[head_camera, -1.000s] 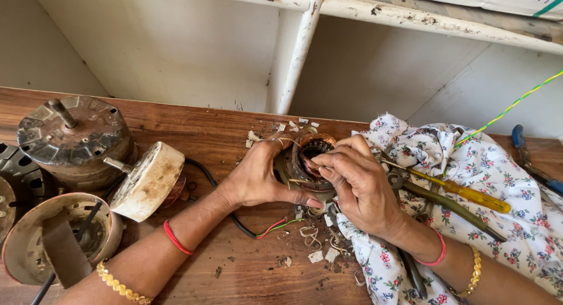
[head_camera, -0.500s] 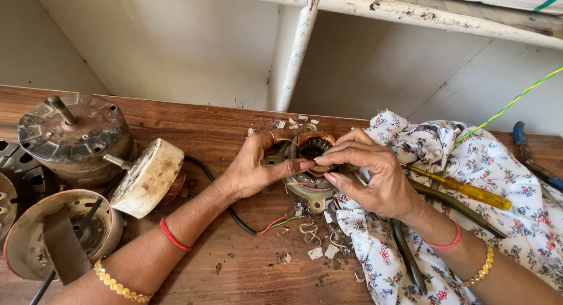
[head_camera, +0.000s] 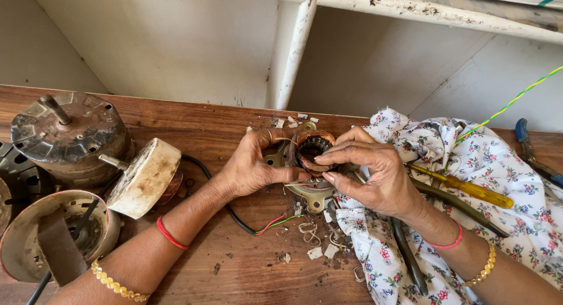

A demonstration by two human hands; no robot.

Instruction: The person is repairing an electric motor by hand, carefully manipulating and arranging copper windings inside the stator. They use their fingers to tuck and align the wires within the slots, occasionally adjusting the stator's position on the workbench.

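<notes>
A small motor stator [head_camera: 312,149] with copper windings sits in a metal housing at the middle of the wooden bench [head_camera: 205,129]. My left hand [head_camera: 255,164] grips its left side, thumb pressed along the lower rim. My right hand [head_camera: 372,170] holds the right side, fingertips pinching at the copper winding near the front. Red, green and black wires [head_camera: 267,224] trail from the housing toward me.
A rusty motor casing [head_camera: 67,135], a white round cover [head_camera: 143,176] and a bowl-shaped housing [head_camera: 50,234] stand at left. A floral cloth [head_camera: 469,182] at right carries a yellow-handled screwdriver [head_camera: 463,187] and pliers [head_camera: 410,252]. Paper scraps [head_camera: 319,249] litter the bench. A white post [head_camera: 296,47] rises behind.
Both hands have stayed on the stator and shifted slightly; the right fingers have moved down to the front of the winding. The view has shifted a little to the left.
</notes>
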